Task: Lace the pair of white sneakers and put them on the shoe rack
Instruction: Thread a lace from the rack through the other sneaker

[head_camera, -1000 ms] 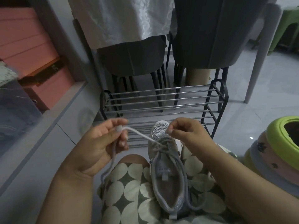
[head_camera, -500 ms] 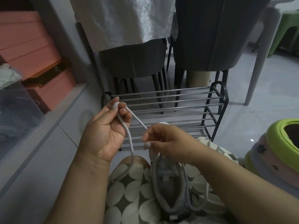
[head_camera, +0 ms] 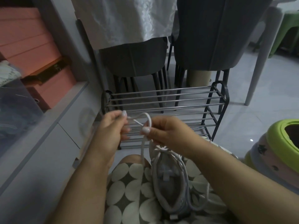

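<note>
Before a metal shoe rack (head_camera: 165, 101) at frame centre, left hand (head_camera: 111, 128) and right hand (head_camera: 168, 133) each pinch the white lace (head_camera: 146, 118) above a lap-held sneaker (head_camera: 169, 180).

There are no words, numbers or signs that can be read here. The small tag inside the white lace-up sneaker (head_camera: 168, 178) is too blurry to read. The dark marks on the pink and green round plastic stools (head_camera: 275, 152) at the right are little pictures, not letters.

Single head view, looking forward-down, close over lap, shoe rack (head_camera: 163, 101) near ahead
</note>
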The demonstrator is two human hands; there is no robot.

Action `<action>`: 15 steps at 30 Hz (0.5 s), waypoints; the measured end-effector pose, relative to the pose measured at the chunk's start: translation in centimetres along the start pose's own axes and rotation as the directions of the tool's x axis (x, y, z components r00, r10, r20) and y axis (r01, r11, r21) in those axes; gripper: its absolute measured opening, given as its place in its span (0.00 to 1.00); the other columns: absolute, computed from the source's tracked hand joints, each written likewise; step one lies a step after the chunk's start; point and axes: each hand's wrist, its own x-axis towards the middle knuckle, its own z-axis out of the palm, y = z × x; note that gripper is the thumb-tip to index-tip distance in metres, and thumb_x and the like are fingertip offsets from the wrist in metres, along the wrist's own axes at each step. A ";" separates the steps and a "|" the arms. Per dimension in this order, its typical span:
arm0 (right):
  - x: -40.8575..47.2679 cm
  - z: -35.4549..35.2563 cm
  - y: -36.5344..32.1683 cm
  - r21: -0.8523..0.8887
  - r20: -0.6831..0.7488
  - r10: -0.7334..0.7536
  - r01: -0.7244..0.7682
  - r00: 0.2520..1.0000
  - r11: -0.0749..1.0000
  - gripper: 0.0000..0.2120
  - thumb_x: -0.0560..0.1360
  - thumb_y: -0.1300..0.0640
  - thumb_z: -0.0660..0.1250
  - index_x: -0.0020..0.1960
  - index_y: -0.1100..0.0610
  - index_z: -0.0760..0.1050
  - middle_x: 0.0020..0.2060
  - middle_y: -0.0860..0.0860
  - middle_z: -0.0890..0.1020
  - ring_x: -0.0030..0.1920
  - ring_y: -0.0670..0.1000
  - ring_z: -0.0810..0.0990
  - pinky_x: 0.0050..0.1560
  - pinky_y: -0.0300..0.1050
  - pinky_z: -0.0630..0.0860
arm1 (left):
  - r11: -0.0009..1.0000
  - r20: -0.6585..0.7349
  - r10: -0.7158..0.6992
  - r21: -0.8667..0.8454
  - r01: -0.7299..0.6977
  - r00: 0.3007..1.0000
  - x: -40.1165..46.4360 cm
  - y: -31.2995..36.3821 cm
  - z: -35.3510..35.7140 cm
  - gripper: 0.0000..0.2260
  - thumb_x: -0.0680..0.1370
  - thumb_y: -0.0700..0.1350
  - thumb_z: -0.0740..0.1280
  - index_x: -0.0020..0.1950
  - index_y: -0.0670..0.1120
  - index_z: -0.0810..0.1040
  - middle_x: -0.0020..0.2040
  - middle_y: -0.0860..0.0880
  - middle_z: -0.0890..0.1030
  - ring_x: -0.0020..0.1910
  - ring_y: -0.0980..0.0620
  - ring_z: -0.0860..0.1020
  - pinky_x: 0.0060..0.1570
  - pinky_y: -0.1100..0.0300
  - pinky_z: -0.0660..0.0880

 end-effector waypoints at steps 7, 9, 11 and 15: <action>1.4 -0.7 -0.3 0.004 -0.065 0.010 -0.009 0.998 1.000 0.10 0.77 0.52 0.64 0.45 0.58 0.79 0.34 0.52 0.78 0.33 0.46 0.74 0.38 0.43 0.73 | 0.973 0.450 -0.048 0.221 -0.060 0.892 -2.7 -1.9 0.7 0.04 0.73 0.45 0.73 0.47 0.51 0.82 0.34 0.52 0.82 0.29 0.61 0.76 0.28 0.70 0.69; 1.5 -0.5 -0.3 -0.002 -0.073 0.006 -0.006 0.997 1.000 0.10 0.76 0.51 0.65 0.45 0.57 0.80 0.35 0.53 0.79 0.34 0.46 0.75 0.39 0.44 0.74 | 0.954 0.406 -0.021 0.280 -0.103 0.914 -2.6 -2.7 1.3 0.04 0.75 0.41 0.71 0.41 0.49 0.82 0.32 0.52 0.82 0.29 0.60 0.78 0.30 0.67 0.73; 1.5 -0.5 -0.2 0.014 -0.083 0.007 -0.006 0.997 1.000 0.10 0.77 0.51 0.64 0.46 0.57 0.80 0.34 0.49 0.79 0.32 0.43 0.75 0.37 0.38 0.74 | 0.972 0.346 -0.028 0.230 -0.056 0.938 -2.2 -3.4 1.3 0.06 0.76 0.41 0.69 0.39 0.47 0.83 0.32 0.47 0.82 0.32 0.51 0.80 0.36 0.59 0.78; 0.7 -0.8 1.3 -0.100 -0.123 0.028 -0.041 0.992 0.994 0.13 0.76 0.45 0.62 0.46 0.54 0.78 0.34 0.48 0.82 0.34 0.44 0.80 0.39 0.44 0.79 | 0.997 0.241 -0.070 -0.004 0.073 0.968 -1.6 -4.5 0.9 0.08 0.75 0.35 0.68 0.41 0.45 0.83 0.33 0.47 0.83 0.35 0.45 0.83 0.39 0.55 0.81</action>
